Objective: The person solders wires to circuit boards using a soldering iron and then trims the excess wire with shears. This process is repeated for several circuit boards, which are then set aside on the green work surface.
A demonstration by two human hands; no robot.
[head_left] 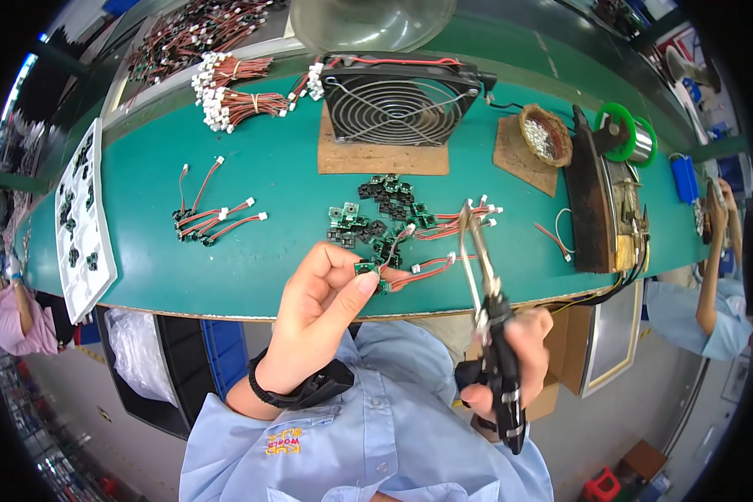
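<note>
Grn PCB (365, 268) prob. pinched btwn L fingers (352, 294).

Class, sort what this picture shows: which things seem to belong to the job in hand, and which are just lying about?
Seem to belong:
- circuit board, in the left hand
- black gun-shaped tool, in the right hand
- piled boards
- wire bundles

Probably lying about:
- plastic bag
- cardboard box

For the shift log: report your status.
Left hand pinching small green circuit board. Right hand gripping black pistol-shaped soldering tool. White-plugged red cables nearby.
</note>
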